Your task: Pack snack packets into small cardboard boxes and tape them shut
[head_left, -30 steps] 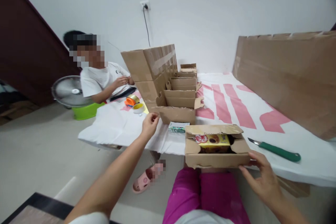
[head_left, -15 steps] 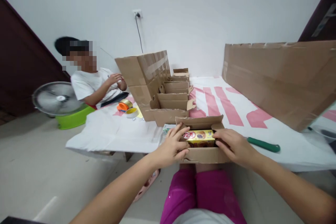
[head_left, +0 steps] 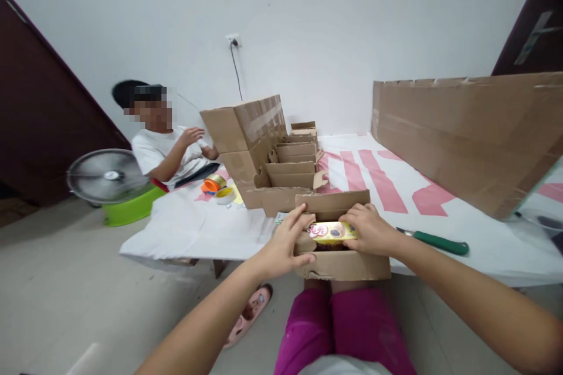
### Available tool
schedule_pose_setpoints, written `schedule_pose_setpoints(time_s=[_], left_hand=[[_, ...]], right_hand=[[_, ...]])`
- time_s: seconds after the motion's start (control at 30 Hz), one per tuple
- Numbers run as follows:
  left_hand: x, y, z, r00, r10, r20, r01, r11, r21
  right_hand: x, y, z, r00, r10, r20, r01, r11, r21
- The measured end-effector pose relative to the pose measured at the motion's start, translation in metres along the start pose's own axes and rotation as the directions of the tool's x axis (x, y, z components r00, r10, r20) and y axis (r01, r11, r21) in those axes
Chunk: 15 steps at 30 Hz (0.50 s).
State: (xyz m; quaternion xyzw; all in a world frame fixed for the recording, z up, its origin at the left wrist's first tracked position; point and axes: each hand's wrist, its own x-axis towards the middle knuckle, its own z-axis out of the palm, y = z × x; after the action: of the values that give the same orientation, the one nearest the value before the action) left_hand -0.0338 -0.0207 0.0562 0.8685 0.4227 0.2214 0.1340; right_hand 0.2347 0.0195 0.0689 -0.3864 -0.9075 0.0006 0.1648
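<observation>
An open cardboard box (head_left: 347, 266) sits at the table's front edge, just above my lap. Inside it lies a small yellow snack box (head_left: 324, 233) with red lettering and a round picture. My left hand (head_left: 285, 246) grips the cardboard box at its left end, fingers on the back corner and thumb by the front wall. At the other end, my right hand (head_left: 372, 231) reaches in over the right side, its fingers and thumb around the right part of the snack box. That part of the snack box is hidden by my fingers.
A green-handled knife (head_left: 442, 242) lies right of the box. Stacked cardboard compartments (head_left: 246, 152) stand ahead, tape rolls (head_left: 224, 194) beside them. A large cardboard panel (head_left: 461, 135) stands at right. Another person (head_left: 162, 149) sits at left near a fan (head_left: 109, 176).
My right hand has moved left and over the snack box, from the cardboard box's right end. The left hand stays at the left end. The view has shifted slightly.
</observation>
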Motion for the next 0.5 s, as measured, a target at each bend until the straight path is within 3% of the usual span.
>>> schedule_pose_setpoints(time_s=[0.13, 0.23, 0.33, 0.5], left_hand=[[0.003, -0.013, 0.0, 0.998, -0.014, -0.064, 0.009, 0.997, -0.08], [0.008, -0.024, 0.003, 0.987, -0.058, -0.148, 0.024, 0.975, -0.221], [0.016, -0.033, 0.005, 0.98, -0.096, -0.173, 0.03, 0.936, -0.351], [0.026, -0.036, 0.005, 0.98, -0.119, -0.157, 0.041, 0.904, -0.425]], right_hand=[[-0.006, 0.005, -0.001, 0.98, 0.005, -0.201, 0.03, 0.985, 0.172], [-0.008, 0.009, -0.006, 0.962, 0.033, -0.271, 0.048, 0.958, 0.284], [-0.008, 0.012, -0.013, 0.947, 0.051, -0.317, 0.049, 0.953, 0.301], [-0.008, 0.017, -0.031, 0.9, 0.042, -0.435, 0.063, 0.973, 0.223]])
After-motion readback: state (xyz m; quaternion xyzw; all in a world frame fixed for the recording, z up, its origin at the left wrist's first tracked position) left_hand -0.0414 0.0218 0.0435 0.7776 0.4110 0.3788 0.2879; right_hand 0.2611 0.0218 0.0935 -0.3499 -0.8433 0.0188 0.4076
